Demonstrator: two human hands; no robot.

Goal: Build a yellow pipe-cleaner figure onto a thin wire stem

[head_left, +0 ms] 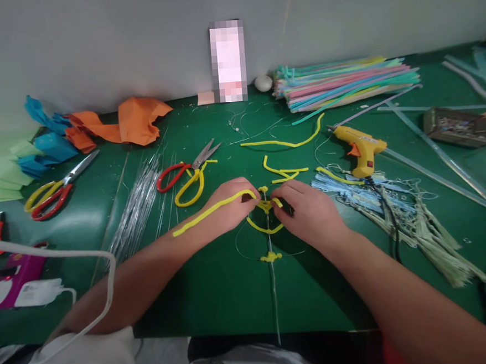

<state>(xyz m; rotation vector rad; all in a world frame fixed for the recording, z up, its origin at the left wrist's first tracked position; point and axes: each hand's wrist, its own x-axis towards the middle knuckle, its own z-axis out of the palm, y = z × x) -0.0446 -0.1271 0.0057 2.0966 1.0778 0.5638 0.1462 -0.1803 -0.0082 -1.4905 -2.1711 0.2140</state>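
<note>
My left hand (235, 203) is pinched on a yellow pipe cleaner (206, 213), whose long free end lies back over the wrist. Opposite it, my right hand (305, 206) has its fingers closed on a short yellow end (276, 203), seemingly of the same pipe cleaner. Between the hands is a figure of bent yellow pipe cleaner (267, 230) on an upright wire (275, 302). A yellow knot (270, 256) sits lower on that wire, with thin wire curving out on both sides. The fingertips partly hide the figure's upper part.
Red-and-yellow scissors (190, 177) and a bundle of wires (138, 206) lie left. Cut yellow pieces (286, 173) lie beyond the hands. A yellow glue gun (361, 149) and tassels (412, 220) are right. Pipe cleaners (344, 83) and a blurred-out phone (228, 61) are at the back.
</note>
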